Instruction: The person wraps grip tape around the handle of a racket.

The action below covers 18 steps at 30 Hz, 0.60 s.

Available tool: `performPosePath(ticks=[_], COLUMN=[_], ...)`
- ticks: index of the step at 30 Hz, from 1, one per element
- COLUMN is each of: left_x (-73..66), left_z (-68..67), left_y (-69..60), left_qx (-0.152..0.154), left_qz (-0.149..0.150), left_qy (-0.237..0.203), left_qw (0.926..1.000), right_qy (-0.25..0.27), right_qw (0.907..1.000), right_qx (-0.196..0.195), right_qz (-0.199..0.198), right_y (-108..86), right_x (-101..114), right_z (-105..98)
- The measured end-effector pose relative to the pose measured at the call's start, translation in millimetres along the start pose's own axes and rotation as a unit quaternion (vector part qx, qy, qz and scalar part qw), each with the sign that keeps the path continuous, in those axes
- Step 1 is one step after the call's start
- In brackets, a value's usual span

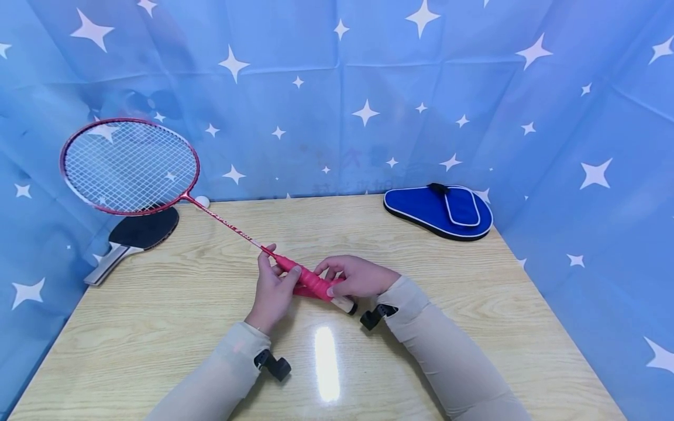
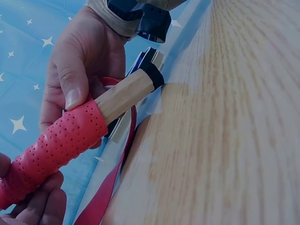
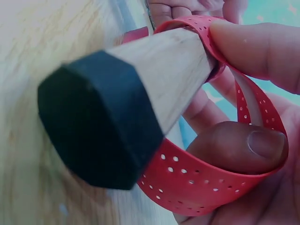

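A red badminton racket (image 1: 226,223) slants over the table, its strung head up at the far left. My left hand (image 1: 272,295) holds the upper handle, thumb on top. Red perforated grip tape (image 2: 61,140) covers most of the handle. Bare wood (image 2: 126,93) shows below it, ending in a black butt cap (image 3: 98,122). My right hand (image 1: 363,276) pinches the tape at the edge of the wrapped part. In the right wrist view its thumb (image 3: 253,51) presses the tape, and a loose loop passes around a finger (image 3: 234,147). A free strip (image 2: 101,199) hangs beneath the handle.
At the left table edge lies a black table tennis paddle (image 1: 144,229), partly behind the racket head, with a white ball (image 1: 202,202) nearby. A blue paddle case (image 1: 437,213) lies at the back right. Starry blue curtains (image 1: 316,105) enclose the wooden table (image 1: 474,327).
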<state>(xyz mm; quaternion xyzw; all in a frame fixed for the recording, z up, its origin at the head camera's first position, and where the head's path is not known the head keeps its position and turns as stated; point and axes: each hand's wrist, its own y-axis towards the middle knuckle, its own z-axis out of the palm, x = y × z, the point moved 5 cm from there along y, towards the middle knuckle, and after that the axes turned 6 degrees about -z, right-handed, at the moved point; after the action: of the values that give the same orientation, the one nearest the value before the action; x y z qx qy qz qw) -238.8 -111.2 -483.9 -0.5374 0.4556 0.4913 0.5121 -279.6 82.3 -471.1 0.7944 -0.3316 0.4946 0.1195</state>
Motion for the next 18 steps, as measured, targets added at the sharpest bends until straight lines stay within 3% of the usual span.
performPosePath(ticks=[9,18], left_x=[1.6,2.4], left_z=[-0.9,-3.2], left_y=[0.1,2.6], left_qx=[-0.028,-0.029], left_qz=[-0.017,-0.018], left_qy=[0.014,-0.002], left_qw=[0.9994,0.9994], right_qy=[-0.011,0.044], right_qw=[0.9999,0.9988], right_qx=[-0.006,0.021], right_qz=[-0.011,0.000], right_y=[0.7,-2.1], right_x=[2.0,2.5], right_z=[0.6,0.1])
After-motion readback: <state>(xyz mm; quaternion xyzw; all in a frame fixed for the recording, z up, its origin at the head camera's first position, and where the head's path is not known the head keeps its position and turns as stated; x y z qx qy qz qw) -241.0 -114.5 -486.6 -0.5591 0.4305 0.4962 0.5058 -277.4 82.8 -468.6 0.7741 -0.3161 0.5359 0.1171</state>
